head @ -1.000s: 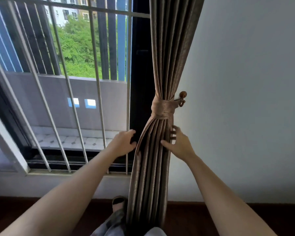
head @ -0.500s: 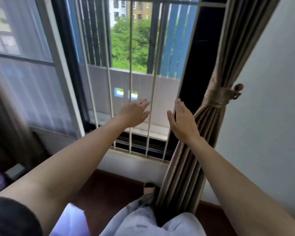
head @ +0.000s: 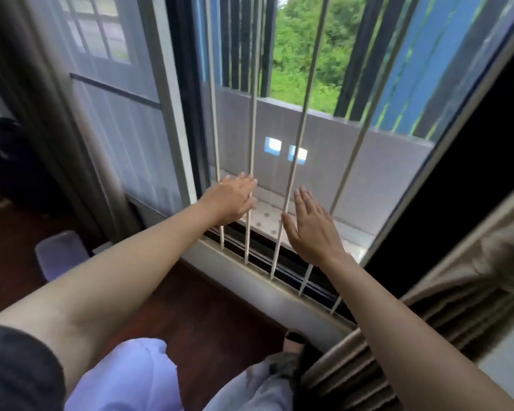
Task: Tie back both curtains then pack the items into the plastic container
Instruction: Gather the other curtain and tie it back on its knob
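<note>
My left hand [head: 232,200] and my right hand [head: 312,229] are both stretched out in front of the window bars with straight fingers and hold nothing. The brown right curtain [head: 445,310] hangs gathered at the lower right, its tie-back band [head: 505,256] just visible at the right edge. A second brown curtain [head: 18,93] hangs loose at the far left beside a sheer white panel. A translucent plastic container [head: 60,253] sits on the dark wooden floor at the lower left, under my left forearm.
White vertical window bars [head: 252,129] cross the open window above a pale sill [head: 250,277]. A dark object [head: 9,161] stands at the far left on the floor. My legs and a foot show at the bottom.
Both hands have left the tied right curtain and swung left in front of the window bars. The view has turned left, bringing the left curtain and the container into sight.
</note>
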### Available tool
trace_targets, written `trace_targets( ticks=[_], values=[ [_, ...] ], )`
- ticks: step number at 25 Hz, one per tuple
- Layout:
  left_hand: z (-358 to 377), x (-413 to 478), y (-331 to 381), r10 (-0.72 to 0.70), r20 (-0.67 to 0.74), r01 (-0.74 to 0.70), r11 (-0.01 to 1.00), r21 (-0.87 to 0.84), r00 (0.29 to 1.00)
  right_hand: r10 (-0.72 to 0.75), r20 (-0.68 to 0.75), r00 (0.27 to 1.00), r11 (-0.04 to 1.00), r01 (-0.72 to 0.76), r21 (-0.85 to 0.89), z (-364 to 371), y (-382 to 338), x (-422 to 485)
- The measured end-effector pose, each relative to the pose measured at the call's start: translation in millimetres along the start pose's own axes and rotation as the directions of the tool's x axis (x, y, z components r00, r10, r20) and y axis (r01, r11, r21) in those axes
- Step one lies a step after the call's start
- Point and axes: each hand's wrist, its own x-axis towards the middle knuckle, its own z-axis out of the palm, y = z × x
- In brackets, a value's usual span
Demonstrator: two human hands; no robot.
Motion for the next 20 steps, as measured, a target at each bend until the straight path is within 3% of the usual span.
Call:
trace_targets(
  ticks=[4, 11, 16, 20],
  values=[
    [-65, 9, -67, -0.142, 0.001, 0.142, 0.989, 0.045, 0.990, -0.202, 0.063, 0.977, 0.978, 0.205, -0.036, -34, -39, 74],
    [-150, -11, -193, -0.354, -0.101, 0.363, 0.927, 0.090, 0.930, -0.509, 0.018, 0.860, 0.860, 0.509, 0.027, -58, -151, 180],
    [-148, -39, -295, -0.500, -0.140, 0.510, 0.859, 0.045, 0.854, -0.601, 0.037, 0.798, 0.798, 0.598, 0.076, -16, -236, 255],
    [-142, -81, -396, -0.624, -0.080, 0.629, 0.775, 0.059, 0.777, -0.634, 0.125, 0.763, 0.772, 0.616, 0.155, 39, -332, 311]
  ],
)
